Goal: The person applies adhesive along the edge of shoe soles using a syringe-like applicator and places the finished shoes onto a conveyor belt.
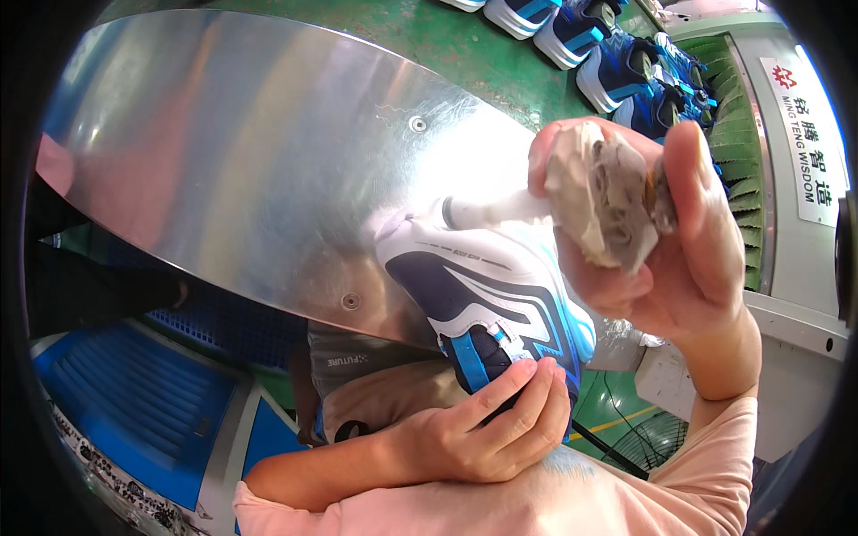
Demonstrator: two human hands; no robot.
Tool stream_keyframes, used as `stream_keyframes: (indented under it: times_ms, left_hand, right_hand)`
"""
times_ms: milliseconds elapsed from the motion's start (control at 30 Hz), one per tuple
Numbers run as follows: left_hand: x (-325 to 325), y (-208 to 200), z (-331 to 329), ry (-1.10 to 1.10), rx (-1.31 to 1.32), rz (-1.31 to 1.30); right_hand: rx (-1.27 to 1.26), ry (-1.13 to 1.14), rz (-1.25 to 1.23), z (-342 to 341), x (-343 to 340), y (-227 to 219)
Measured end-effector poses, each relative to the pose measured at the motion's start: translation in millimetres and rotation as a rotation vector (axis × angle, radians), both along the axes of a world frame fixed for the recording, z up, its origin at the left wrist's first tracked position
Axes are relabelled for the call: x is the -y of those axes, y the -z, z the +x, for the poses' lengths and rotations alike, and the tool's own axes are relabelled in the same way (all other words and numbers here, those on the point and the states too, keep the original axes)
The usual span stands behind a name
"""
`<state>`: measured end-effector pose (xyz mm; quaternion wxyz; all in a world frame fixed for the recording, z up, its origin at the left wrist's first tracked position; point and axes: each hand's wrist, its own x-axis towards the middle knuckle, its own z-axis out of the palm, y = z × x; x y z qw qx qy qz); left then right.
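A sports shoe (500, 304) in navy, white and light blue lies over the near edge of the metal tabletop, its sole turned up toward the right. My left hand (500, 424) grips it at the collar, fingers closed over the upper near the laces. Above the sole, my raised right hand (688, 232) pinches a crumpled beige-grey lump (608, 196), soft-looking and rough; I cannot tell its material. Behind the shoe, a white tube-like piece (492, 211) with a dark ring shows beside my right hand, partly hidden by the lump.
The shiny metal table (241, 170) has round screw heads. Several similar shoes (626, 67) stand at the far right, before a machine (795, 179) with green bristle-like strips. Blue trays (134, 411) lie lower left. A fan (648, 442) stands below on the green floor.
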<state>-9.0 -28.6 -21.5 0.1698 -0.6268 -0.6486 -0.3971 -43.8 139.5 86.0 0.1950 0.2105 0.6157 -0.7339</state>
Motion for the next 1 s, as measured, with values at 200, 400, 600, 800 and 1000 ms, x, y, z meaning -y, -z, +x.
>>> stream_keyframes:
  times_ms: [200, 400, 600, 800, 1000]
  left_hand:
    - [1.5, 1.5, 2.1, 0.003, 0.011, -0.013]
    - [4.1, -10.4, 5.4, 0.003, -0.034, -0.144]
    - [5.1, -16.5, 18.4, -0.058, -0.086, -0.236]
    - [2.8, -22.2, 19.9, -0.021, -0.182, -0.310]
    - [-0.6, -22.7, 20.8, -0.062, -0.229, -0.352]
  right_hand:
    - [-0.121, 0.113, 0.162, 28.8, 1.0, -6.5]
    - [-0.167, 0.299, 0.029, 97.5, -5.1, 0.8]
    - [-0.160, 0.388, -0.180, 172.3, -2.0, 15.7]
    - [-0.196, 0.428, -0.274, 212.2, 0.4, 19.3]
    - [-0.163, 0.488, -0.321, 236.2, -6.5, 30.2]
